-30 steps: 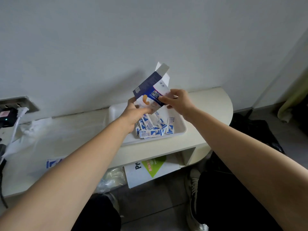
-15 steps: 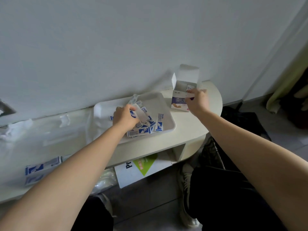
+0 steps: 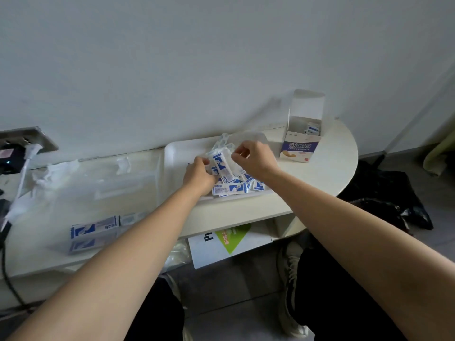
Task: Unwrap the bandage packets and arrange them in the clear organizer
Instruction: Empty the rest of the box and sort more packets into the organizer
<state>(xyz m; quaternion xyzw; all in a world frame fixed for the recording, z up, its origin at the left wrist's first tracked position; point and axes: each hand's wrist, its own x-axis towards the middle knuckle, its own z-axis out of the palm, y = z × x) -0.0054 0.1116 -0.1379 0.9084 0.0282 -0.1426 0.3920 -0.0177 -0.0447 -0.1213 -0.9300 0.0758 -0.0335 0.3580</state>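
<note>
- The bandage packet (image 3: 221,166) is held up just above the white tray (image 3: 172,153), which sits against the back edge of the surface (image 3: 307,188), right of its middle.
- It should be very light and limp: thin paper strips inside a slick clear film that crinkles and adds no stiffness. Squeezing the middle would only bend it. The better hold is an edge or corner of the film, where a seam can be pulled apart.
- The left hand (image 3: 199,174) comes in from the lower left, forearm stretched over the front edge. Its fingers are curled, with thumb and fingertips clamped on the packet's left side.
- The right hand (image 3: 253,158) reaches in from the right with the wrist bent slightly down and the fingers bunched together. They seem to pinch the film at the packet's upper right corner, though the clear wrap is hard to make out there.
- Loose packets (image 3: 234,188) lie heaped in the front part of the tray, beneath both hands.
- The clear organizer (image 3: 98,185) rests on the left half of the surface, with flat packets (image 3: 93,230) showing at its front edge.
- An open carton (image 3: 301,143) stands near the back right corner, flap up, with more packets inside.
</note>
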